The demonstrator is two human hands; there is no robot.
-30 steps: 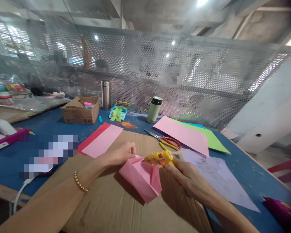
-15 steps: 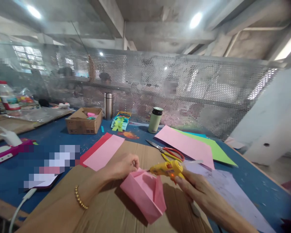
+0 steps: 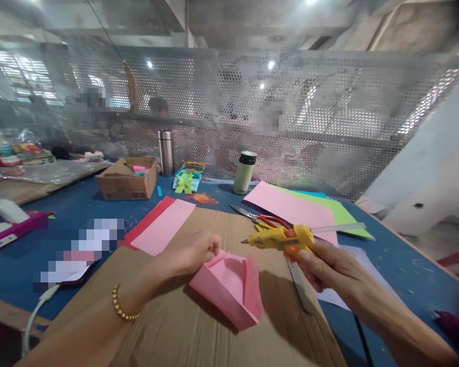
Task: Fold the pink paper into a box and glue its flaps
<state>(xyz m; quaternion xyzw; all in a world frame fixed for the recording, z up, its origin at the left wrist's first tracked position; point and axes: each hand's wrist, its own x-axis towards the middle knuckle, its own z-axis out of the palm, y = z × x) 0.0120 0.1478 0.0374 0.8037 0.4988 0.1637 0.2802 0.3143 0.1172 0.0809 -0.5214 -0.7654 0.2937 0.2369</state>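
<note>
A folded pink paper box [image 3: 225, 293], its top side partly open, rests on the brown cardboard sheet [image 3: 168, 321]. My left hand [image 3: 199, 252], below a gold beaded bracelet on the wrist, pinches the box's upper left edge; the fingertips are partly hidden. In my right hand [image 3: 325, 262] is a yellow hot glue gun [image 3: 283, 238], with a clear glue stick jutting from its back and a small orange light on. Its nozzle points left, above the box and apart from it. Under the gun lies a grey flat blade-like tool [image 3: 301, 288].
Scissors [image 3: 243, 211] and red-and-yellow-handled pliers [image 3: 270, 221] lie behind the gun. Pink [image 3: 286, 206] and green paper [image 3: 344, 219] are at right, more pink paper [image 3: 164, 227] at left. A cardboard box [image 3: 128, 181], a steel flask [image 3: 166, 153] and a green tumbler [image 3: 245, 173] stand behind.
My right hand has drawn the glue gun up and right, away from the pink box's edge. The left hand keeps its hold on the box. The camera view has tilted down slightly.
</note>
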